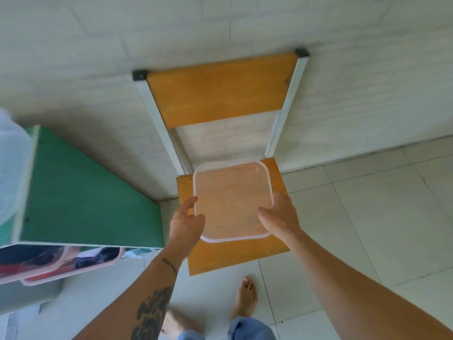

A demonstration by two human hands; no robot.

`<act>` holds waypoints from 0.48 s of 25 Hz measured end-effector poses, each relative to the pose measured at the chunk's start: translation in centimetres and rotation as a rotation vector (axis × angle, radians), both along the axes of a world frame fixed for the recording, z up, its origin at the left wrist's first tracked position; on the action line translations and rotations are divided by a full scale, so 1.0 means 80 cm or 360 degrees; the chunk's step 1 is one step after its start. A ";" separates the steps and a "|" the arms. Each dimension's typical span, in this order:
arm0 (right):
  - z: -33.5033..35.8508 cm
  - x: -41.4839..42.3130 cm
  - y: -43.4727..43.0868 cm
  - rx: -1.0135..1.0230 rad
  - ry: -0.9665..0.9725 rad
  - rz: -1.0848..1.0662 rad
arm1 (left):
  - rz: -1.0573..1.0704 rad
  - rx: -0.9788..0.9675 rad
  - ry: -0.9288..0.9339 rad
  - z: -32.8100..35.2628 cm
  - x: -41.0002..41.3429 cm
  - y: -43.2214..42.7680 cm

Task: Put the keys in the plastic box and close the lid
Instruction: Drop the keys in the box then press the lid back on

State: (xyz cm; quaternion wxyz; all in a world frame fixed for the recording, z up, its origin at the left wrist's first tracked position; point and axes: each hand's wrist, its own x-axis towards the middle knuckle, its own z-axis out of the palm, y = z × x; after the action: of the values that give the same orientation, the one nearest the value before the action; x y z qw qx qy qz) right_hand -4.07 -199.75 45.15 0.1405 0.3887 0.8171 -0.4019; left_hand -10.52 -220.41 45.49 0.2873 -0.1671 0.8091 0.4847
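Observation:
A clear square plastic box (231,200) with its lid on rests on the orange wooden seat of a chair (235,253). My left hand (186,224) grips the box's left edge, thumb and fingers spread along it. My right hand (279,214) holds the right edge near the front corner, fingers lying over the lid. The seat's wood shows through the clear plastic. No keys are visible anywhere in view.
The chair's backrest (220,89) stands against a white wall. A green cabinet (85,190) stands to the left, with pink trays (61,263) of dark items below it. My bare feet (245,298) are on the tiled floor in front of the chair.

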 end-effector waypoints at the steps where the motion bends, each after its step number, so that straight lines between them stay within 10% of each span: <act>1: 0.025 0.000 -0.005 -0.0008 0.0045 0.0010 | -0.0009 -0.0029 0.0047 0.028 -0.002 -0.008; 12: 0.246 -0.068 -0.076 -0.0012 0.0710 0.0227 | 0.0338 0.0061 0.0670 0.266 -0.029 -0.099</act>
State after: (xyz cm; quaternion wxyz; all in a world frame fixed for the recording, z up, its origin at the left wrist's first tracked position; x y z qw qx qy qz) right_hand -9.50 -205.84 64.82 -0.0140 0.2310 0.8518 -0.4700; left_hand -12.82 -228.34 66.79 0.0629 -0.1411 0.8197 0.5515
